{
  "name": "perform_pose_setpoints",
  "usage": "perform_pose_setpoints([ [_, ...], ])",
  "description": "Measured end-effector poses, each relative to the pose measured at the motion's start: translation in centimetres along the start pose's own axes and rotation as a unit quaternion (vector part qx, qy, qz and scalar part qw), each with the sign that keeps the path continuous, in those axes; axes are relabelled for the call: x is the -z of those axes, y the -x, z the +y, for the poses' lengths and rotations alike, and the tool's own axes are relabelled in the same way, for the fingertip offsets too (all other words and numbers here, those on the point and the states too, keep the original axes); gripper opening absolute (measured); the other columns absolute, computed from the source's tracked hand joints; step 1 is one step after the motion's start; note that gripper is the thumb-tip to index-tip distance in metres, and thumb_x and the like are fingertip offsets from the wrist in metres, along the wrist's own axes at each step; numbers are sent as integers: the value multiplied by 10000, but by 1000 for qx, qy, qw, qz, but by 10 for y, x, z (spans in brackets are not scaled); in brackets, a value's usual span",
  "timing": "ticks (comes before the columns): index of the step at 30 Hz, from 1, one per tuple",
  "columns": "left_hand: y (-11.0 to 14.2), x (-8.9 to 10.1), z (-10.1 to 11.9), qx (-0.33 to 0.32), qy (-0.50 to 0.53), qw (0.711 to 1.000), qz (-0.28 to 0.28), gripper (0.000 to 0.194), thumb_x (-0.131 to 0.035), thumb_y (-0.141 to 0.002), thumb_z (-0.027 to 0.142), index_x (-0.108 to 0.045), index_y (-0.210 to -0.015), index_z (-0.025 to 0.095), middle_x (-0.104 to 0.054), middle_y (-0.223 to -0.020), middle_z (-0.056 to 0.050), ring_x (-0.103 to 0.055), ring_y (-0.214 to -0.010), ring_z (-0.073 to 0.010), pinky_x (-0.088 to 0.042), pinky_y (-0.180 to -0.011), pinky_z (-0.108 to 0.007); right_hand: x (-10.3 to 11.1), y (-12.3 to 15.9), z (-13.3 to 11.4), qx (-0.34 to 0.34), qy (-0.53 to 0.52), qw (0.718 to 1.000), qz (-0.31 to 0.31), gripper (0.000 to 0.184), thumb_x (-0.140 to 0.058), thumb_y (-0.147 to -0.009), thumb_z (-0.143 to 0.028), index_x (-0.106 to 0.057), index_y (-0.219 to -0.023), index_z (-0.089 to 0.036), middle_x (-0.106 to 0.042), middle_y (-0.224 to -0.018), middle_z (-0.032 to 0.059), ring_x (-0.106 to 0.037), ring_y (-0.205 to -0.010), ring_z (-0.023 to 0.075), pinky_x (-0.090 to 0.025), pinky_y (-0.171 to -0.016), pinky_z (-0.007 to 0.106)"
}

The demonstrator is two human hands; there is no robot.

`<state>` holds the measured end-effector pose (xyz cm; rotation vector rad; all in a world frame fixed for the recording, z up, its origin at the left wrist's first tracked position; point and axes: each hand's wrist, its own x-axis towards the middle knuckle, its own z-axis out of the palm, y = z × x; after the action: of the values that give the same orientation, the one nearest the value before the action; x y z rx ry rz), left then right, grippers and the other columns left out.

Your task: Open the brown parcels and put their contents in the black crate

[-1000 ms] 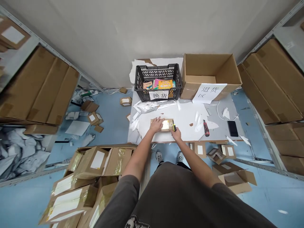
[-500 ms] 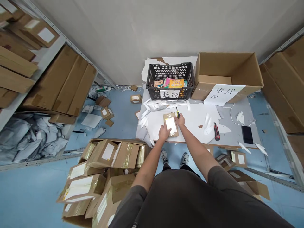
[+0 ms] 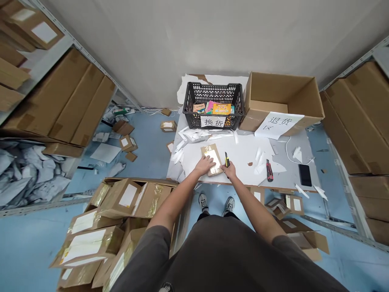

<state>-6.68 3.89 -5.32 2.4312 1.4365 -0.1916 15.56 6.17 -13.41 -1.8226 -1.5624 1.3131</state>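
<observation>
A small brown cardboard box [image 3: 216, 169] with a white label and clear tape lies at a slant near the front edge of the table. My left hand [image 3: 205, 164] rests on top of its label, fingers laid out flat. In my right hand [image 3: 230, 170] is a yellow and black box cutter [image 3: 226, 160], its tip pointing away from me. That hand is at the box's right edge; I cannot tell whether it touches the cardboard.
Behind are a black plastic crate [image 3: 186, 106] with booklets and a large open carton [image 3: 252, 101]. A red box cutter [image 3: 269, 170], a phone [image 3: 304, 175] and paper scraps [image 3: 179, 152] lie on the table [image 3: 243, 146]. Parcels fill a big carton [image 3: 152, 183] at left.
The small box has turned from lying crosswise to pointing away from me. My left hand shifted from its side onto its top, and the box cutter has moved slightly toward me.
</observation>
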Motion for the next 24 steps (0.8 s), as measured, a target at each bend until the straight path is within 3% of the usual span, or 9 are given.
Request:
perform_pose_setpoints([
  [5, -11, 0, 7, 118, 66, 991, 7, 590, -876, -750, 395, -655, -1280, 263, -582, -1330, -170, -471, -1311, -392, -372, -1105, -502, -4, -45, -37, -11, -7, 1000, -5, 352, -699, -786, -534, -521, -927, -265, -658, -785, -41, -634, -738, 182, -537, -655, 277],
  [10, -21, -5, 18, 209, 108, 972, 17, 699, -924, -689, 332, -586, -1290, 211, -586, -1331, -161, -474, -1301, -381, -330, -1132, -521, 25, -52, -52, -37, -21, 999, -16, 357, -590, -939, -594, -529, -1027, -254, -638, -744, -47, -642, -605, 157, -512, -577, 249],
  [14, -23, -6, 19, 206, 133, 969, 24, 614, -899, -721, 264, -607, -1260, 220, -596, -1320, -145, -486, -1320, -362, -327, -1165, -514, 63, -21, -39, -43, 26, 992, -116, 324, -483, -1037, -578, -530, -1122, -269, -578, -617, -84, -614, -470, 161, -486, -541, 254],
  [17, -23, -6, 19, 189, 130, 972, 49, 571, -901, -742, 284, -630, -1244, 248, -527, -1503, -160, -402, -1461, -392, -294, -1220, -556, 82, 0, -28, 7, 103, 980, -171, 281, -444, -1070, -528, -568, -1108, -279, -581, -607, -85, -617, -483, 163, -474, -583, 252],
  [20, -24, -7, 21, 178, 118, 976, 51, 622, -922, -727, 270, -616, -1268, 258, -409, -1678, -149, -297, -1579, -403, -291, -1244, -575, 86, 7, -24, 60, 183, 965, -180, 273, -445, -1085, -483, -625, -1070, -279, -656, -692, -44, -645, -582, 174, -461, -646, 253],
  [24, -29, -10, 21, 174, 114, 978, 30, 730, -920, -706, 214, -581, -1351, 199, -415, -1687, -205, -317, -1599, -404, -360, -1228, -509, 81, 0, -29, 112, 266, 941, -177, 265, -490, -1083, -465, -693, -1079, -295, -737, -854, 14, -690, -816, 226, -434, -705, 264],
])
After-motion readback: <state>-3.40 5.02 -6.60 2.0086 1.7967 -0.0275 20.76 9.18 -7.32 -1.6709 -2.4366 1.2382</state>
